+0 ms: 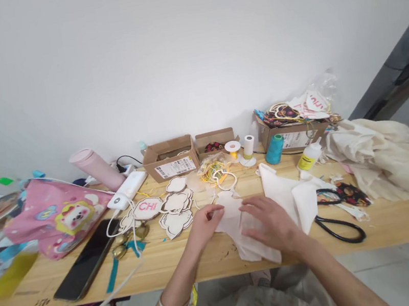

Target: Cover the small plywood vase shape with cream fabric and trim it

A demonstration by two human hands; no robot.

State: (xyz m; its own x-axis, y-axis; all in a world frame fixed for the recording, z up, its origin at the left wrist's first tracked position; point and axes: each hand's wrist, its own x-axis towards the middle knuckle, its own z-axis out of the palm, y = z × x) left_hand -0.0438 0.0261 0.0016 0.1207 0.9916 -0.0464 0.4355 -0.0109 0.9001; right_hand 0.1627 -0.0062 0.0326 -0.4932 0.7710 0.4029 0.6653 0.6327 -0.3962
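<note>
A sheet of thin white fabric lies at the table's front edge, under my hands. My left hand is closed at its upper left edge, thumb and fingertips pinched together on the cloth. My right hand rests over the right part of the fabric with its fingers spread. Just beyond them is a cream looped outline piece. A larger folded white cloth lies to the right of my right hand. Left of my left hand are cream cut-out shapes, one of them lettered "CHI".
Cardboard boxes and thread spools line the wall. A glue bottle and black-handled scissors are at the right, beside bunched cream fabric. A phone, white power bank with cable and pink bag lie left.
</note>
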